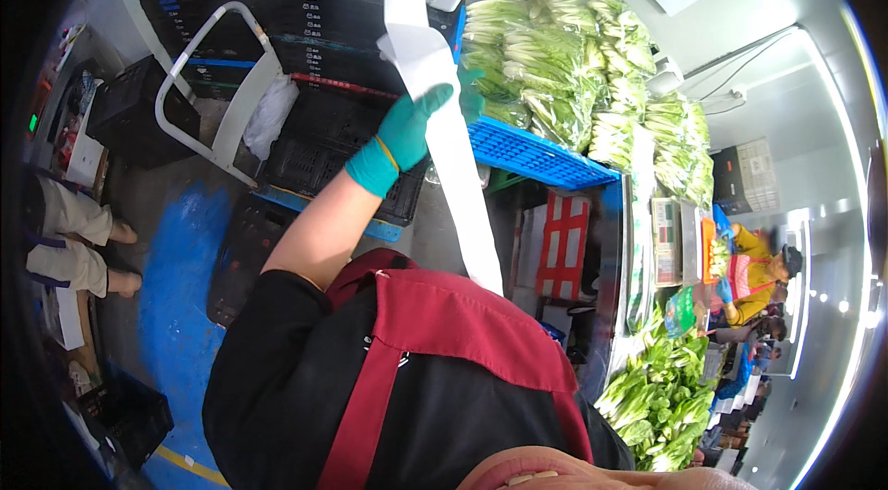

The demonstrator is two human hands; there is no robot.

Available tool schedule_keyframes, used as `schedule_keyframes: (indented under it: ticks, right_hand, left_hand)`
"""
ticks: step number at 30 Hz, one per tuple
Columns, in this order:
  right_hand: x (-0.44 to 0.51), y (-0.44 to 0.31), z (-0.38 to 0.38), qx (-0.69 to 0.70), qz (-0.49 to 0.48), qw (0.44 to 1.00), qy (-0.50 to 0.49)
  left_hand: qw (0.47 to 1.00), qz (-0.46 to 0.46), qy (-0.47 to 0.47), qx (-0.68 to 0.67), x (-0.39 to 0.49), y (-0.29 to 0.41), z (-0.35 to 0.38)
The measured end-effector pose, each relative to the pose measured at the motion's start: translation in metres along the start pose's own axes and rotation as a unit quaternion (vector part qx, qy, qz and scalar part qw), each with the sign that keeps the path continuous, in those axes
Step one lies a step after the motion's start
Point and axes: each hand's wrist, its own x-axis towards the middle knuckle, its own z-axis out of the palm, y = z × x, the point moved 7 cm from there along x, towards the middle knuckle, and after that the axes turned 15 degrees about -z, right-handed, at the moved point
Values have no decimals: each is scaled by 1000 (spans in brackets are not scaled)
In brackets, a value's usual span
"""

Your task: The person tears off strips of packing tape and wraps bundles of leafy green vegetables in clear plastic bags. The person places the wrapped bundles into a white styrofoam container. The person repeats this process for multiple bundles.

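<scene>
My left hand, in a teal glove with a yellow band at the wrist, grips a long white strip that looks like paper or thin film. The thumb lies over its near face, and blurred teal fingers show beyond its right edge. Above the hand the strip bends over in a fold and runs on past the top of the picture. Its lower end drops behind my dark red apron. To the right of the hand, bagged leafy greens lie in a blue plastic crate. My right hand is out of view.
Black crates are stacked ahead, beside a hand trolley's tubular handle. A weighing scale and loose greens occupy the right-hand counter. A person in yellow sleeves works beyond it. Another person's legs show at left.
</scene>
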Motion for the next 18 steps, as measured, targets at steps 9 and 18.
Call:
schedule_keyframes:
  ticks: [9,18]
  right_hand:
    - [34,-106,-284,602,-382,676,186]
    - [18,-135,-294,628,-173,650,392]
  left_hand:
    - [963,-6,-122,240,-79,-78,70]
    - [885,-8,-98,455,-92,-109,47]
